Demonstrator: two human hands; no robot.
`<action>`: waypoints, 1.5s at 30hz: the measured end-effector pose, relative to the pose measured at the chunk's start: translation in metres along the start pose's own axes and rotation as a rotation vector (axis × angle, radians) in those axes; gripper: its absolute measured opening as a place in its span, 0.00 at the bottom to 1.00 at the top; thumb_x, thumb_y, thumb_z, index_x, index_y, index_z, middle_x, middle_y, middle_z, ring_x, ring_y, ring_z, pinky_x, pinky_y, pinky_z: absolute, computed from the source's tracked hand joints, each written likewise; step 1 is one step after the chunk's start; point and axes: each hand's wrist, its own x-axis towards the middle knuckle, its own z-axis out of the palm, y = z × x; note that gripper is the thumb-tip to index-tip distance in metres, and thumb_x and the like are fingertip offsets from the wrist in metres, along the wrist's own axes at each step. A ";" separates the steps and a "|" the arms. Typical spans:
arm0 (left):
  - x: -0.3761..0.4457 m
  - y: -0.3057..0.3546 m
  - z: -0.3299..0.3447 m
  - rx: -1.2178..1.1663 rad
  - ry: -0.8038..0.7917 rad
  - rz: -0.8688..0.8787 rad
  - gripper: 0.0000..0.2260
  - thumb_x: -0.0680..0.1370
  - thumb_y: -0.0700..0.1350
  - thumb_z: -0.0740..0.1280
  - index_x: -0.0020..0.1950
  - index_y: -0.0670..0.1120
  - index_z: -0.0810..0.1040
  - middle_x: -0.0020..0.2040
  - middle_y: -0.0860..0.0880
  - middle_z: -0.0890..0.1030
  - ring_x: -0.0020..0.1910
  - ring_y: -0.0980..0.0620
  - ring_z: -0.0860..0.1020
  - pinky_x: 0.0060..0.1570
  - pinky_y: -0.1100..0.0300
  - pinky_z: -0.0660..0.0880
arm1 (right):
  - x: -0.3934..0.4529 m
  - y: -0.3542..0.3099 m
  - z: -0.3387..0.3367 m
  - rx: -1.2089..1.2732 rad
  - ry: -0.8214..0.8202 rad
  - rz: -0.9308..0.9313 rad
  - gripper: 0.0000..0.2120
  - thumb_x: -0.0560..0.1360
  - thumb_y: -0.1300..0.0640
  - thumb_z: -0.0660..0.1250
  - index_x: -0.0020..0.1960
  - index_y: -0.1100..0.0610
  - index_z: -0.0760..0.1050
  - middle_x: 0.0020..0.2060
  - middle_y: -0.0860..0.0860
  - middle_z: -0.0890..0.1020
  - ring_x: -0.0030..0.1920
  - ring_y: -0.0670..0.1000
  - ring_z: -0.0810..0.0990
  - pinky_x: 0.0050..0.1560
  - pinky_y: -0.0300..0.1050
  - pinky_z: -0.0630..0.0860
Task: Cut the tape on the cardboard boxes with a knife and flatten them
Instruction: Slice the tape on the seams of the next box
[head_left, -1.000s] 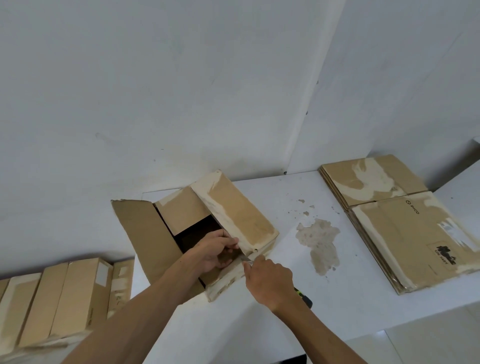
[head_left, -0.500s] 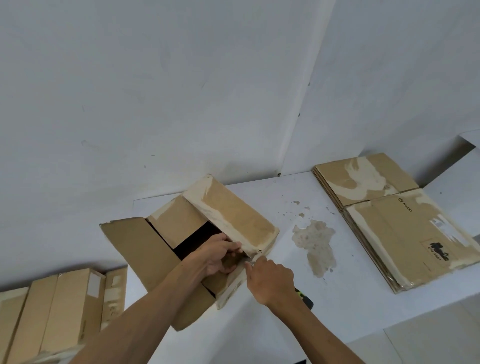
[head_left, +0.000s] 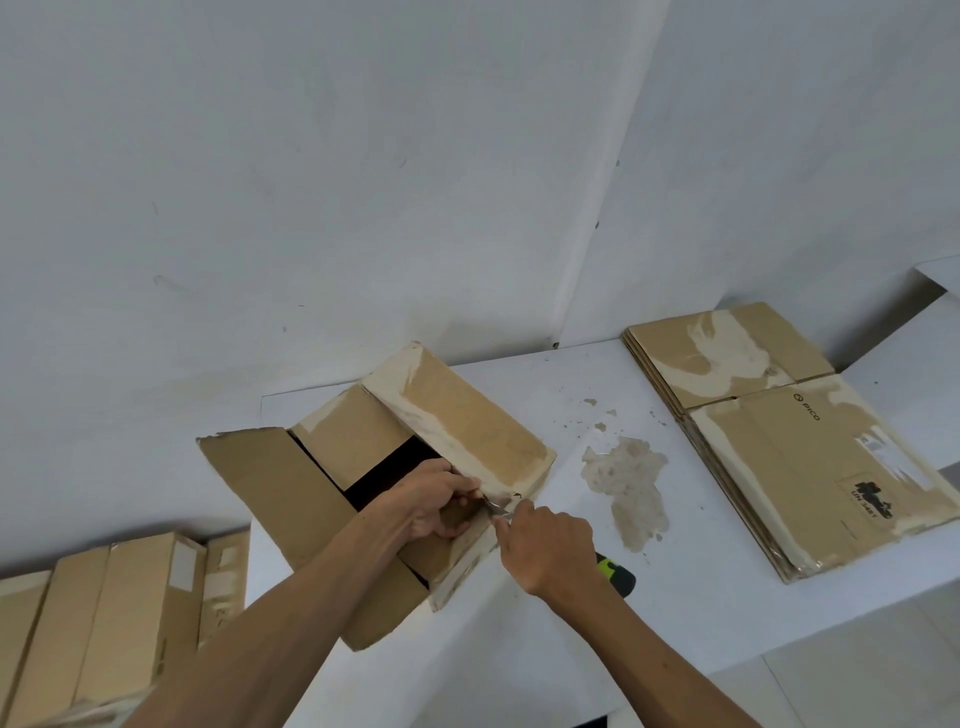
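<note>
Box (head_left: 457, 431) between hands; left hand (head_left: 434, 501) grips flap; right hand (head_left: 545, 548) holds knife (head_left: 615, 571)

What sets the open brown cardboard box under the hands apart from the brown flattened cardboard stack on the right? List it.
The open brown cardboard box still stands with flaps spread and a dark inside; the brown flattened cardboard stack lies collapsed. Both hands work the box; nothing touches the stack. Both are brown, tape-scarred, on the white table.
</note>
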 end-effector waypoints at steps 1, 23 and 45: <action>-0.001 0.000 0.000 0.004 0.006 -0.001 0.06 0.80 0.35 0.70 0.46 0.43 0.76 0.40 0.45 0.81 0.40 0.50 0.76 0.48 0.45 0.77 | 0.002 0.002 -0.001 -0.005 0.001 -0.020 0.24 0.86 0.39 0.48 0.61 0.56 0.72 0.52 0.53 0.83 0.52 0.55 0.84 0.47 0.49 0.72; -0.003 0.007 -0.003 0.019 -0.022 0.022 0.04 0.80 0.38 0.71 0.47 0.43 0.78 0.40 0.46 0.81 0.42 0.50 0.76 0.53 0.43 0.80 | 0.006 0.041 -0.001 0.034 0.004 -0.099 0.26 0.86 0.37 0.45 0.59 0.57 0.72 0.52 0.55 0.83 0.51 0.59 0.82 0.44 0.49 0.70; 0.011 0.046 -0.035 -0.048 0.491 0.232 0.15 0.83 0.42 0.63 0.69 0.46 0.66 0.57 0.45 0.79 0.54 0.43 0.80 0.55 0.44 0.81 | 0.044 0.051 -0.055 0.433 -0.402 -0.117 0.21 0.81 0.36 0.60 0.46 0.54 0.74 0.36 0.49 0.75 0.35 0.48 0.74 0.35 0.41 0.70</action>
